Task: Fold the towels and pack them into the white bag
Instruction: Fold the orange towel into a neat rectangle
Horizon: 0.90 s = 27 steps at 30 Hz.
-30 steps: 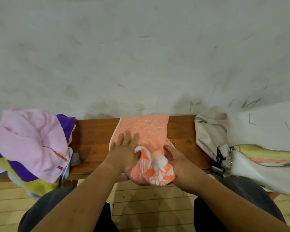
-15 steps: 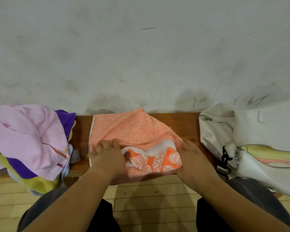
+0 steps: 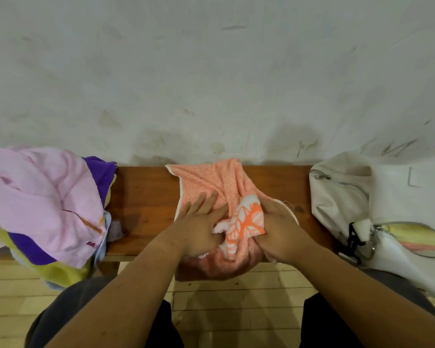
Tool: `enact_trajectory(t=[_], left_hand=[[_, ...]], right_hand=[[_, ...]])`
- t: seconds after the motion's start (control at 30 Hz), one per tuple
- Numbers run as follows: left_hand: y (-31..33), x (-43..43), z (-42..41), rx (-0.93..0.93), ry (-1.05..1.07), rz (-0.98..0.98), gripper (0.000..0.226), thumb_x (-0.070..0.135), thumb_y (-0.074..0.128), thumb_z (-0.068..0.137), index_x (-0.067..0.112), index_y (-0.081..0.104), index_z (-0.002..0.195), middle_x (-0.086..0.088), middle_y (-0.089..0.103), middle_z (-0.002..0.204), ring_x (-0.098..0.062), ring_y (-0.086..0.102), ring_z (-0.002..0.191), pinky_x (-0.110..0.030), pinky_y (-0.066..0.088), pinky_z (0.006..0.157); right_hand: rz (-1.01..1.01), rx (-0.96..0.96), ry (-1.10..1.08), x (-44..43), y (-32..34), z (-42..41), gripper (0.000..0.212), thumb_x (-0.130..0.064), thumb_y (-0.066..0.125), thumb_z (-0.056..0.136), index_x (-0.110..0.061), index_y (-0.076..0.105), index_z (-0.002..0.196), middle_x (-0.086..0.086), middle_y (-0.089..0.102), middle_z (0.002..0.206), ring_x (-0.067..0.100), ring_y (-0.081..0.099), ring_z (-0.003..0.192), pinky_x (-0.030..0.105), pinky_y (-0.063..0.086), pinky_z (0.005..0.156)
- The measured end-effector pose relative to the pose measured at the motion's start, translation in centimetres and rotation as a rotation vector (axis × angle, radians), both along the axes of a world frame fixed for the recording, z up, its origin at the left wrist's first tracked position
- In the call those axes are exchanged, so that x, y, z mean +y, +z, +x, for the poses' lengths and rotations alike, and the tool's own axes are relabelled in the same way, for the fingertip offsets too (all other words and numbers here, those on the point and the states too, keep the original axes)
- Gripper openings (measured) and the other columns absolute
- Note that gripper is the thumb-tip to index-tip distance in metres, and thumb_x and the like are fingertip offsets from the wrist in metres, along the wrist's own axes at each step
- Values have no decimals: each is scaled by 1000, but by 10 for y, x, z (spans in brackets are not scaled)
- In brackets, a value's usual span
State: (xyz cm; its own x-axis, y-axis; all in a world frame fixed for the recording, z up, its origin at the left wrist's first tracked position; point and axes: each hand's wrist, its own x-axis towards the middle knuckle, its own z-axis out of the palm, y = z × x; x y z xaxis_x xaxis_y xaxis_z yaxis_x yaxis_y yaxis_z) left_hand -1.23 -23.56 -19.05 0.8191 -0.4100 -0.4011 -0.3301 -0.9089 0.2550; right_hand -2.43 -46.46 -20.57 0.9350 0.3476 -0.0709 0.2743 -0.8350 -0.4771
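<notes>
An orange towel [image 3: 206, 179] with a white leaf-patterned end lies bunched on the middle of the wooden bench [image 3: 146, 197]. My left hand [image 3: 199, 222] rests on its left part with fingers stretched forward, thumb against the patterned end. My right hand [image 3: 279, 229] grips the patterned end from the right, fingers curled under the cloth. The near part of the towel hangs over the bench's front edge. The white bag [image 3: 357, 197] lies at the right end of the bench, unzipped, with a folded yellow and pink striped towel [image 3: 419, 238] showing inside.
A heap of loose towels [image 3: 43, 204], pink, purple, blue and yellow, sits at the left end of the bench. A stained white wall runs right behind the bench. Below are my knees in dark trousers and a pale plank floor [image 3: 236, 295].
The towel was spread wide half a second ago; now both hands have come together and the patterned end is gathered into a narrow bunch. The towel's far edge has crumpled towards the middle.
</notes>
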Motion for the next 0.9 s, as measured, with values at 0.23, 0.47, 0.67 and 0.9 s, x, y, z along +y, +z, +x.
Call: enact_trajectory(t=[0.23, 0.47, 0.67, 0.9], left_hand=[[-4, -48, -10, -67, -117, -86, 71, 53, 42, 98, 44, 4, 159, 13, -19, 166, -12, -23, 152, -46, -8, 124], [9, -26, 1, 63, 465, 115, 79, 56, 33, 99, 29, -11, 160, -9, -25, 165, -41, -19, 151, -60, -4, 120], [23, -23, -16, 17, 557, 375, 86, 54, 34, 98, 8, -7, 159, -29, -2, 163, -55, 5, 148, -68, 4, 117], [14, -38, -15, -24, 410, 269, 92, 30, 55, 93, 14, -8, 159, -21, -8, 165, -48, -3, 150, -66, 9, 119]], right_hand=[[-389, 24, -452, -19, 8, -34, 80, -54, 43, 93, -17, 12, 156, 12, 40, 140, 31, 42, 129, 48, 42, 104], [-216, -136, 116, 8, -9, -38, 75, -58, 47, 90, -21, 38, 154, 5, 39, 158, 24, 34, 147, 48, 33, 119], [-108, -91, 8, 6, 4, -12, 79, -54, 50, 88, -25, 27, 158, -3, 26, 164, 14, 24, 149, 30, 21, 122], [-178, -58, -136, 14, 4, -21, 56, -60, 39, 85, -30, 53, 130, -2, 48, 121, 22, 49, 115, 38, 42, 95]])
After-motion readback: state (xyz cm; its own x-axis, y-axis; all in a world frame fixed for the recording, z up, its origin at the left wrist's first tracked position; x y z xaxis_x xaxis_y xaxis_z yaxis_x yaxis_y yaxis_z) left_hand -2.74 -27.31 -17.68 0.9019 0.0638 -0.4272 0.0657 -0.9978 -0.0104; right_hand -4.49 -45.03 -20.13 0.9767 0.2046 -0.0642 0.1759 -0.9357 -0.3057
